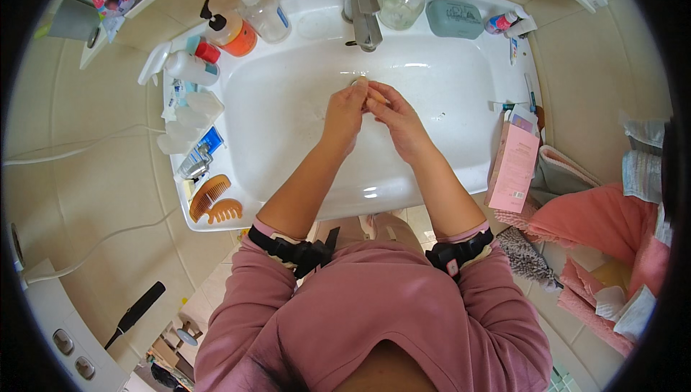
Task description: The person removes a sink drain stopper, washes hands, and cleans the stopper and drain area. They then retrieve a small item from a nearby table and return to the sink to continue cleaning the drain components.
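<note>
My left hand [346,110] and my right hand [398,113] meet over the basin of a white washbasin [280,138], just below the tap. Their fingertips touch, and the fingers of both are bent inward. A small orange-tan piece [377,96] shows among my right fingers; its kind is too small to make out. Whether my left hand grips it too is hidden by the fingers. The drain [355,82] lies partly behind my fingertips. Above them stands a metal single-lever tap [365,11]; no running water shows under its spout.
Along the left rim stand an orange pump bottle [237,40], a white spray bottle [191,67] and brown combs [209,197]. A green soap box [455,18] and a glass bottle [401,6] sit behind the tap. A pink box [514,162] leans at the right rim, near coral towels [588,222].
</note>
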Available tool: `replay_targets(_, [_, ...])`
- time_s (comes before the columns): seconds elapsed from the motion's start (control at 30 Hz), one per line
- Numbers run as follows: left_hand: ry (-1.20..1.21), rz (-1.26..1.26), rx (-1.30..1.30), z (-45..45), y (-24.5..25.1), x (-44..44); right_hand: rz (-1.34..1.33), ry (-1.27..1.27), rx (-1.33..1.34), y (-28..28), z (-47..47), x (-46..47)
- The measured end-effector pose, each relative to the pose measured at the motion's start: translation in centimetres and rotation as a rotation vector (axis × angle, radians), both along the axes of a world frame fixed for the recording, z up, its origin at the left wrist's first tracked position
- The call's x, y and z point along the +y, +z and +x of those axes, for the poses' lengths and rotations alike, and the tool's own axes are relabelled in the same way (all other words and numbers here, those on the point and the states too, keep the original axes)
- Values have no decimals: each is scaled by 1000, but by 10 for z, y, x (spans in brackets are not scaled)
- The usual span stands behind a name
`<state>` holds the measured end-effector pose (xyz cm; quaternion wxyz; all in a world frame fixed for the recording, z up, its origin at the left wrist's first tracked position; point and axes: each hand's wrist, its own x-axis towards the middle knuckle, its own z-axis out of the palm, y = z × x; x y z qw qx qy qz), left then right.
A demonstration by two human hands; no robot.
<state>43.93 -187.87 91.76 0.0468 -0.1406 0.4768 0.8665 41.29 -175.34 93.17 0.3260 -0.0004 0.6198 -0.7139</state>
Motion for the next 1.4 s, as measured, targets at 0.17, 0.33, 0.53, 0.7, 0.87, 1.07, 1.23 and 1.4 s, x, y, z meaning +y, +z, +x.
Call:
replay_targets(0.17, [86, 777, 6, -1, -10, 26, -413, -213, -162, -13, -3, -16])
replay_targets(0.33, [24, 634, 137, 9, -19, 37, -560, -324, -375, -30, -11, -15])
replay_targets(0.53, [-322, -944, 429, 25, -13, 28, -599, -270, -608, -53, -26, 2])
replay_targets(0.7, [-378, -1010, 464, 26, -23, 32, -478, -528, -589, -47, -21, -4])
replay_targets(0.87, [-259, -1532, 372, -8, -48, 10, -730, -259, -579, -32, 19, -21])
replay_targets(1.07, [-284, -1309, 280, 9, -51, 45, -725, -321, -660, -45, 9, -5])
replay_targets(1.23, [-358, -1383, 241, -17, -51, 37, -728, -337, -419, -54, 17, -7])
replay_targets(1.4, [-173, -1326, 244, 0, -41, 44, -693, -372, -734, -54, 9, 6])
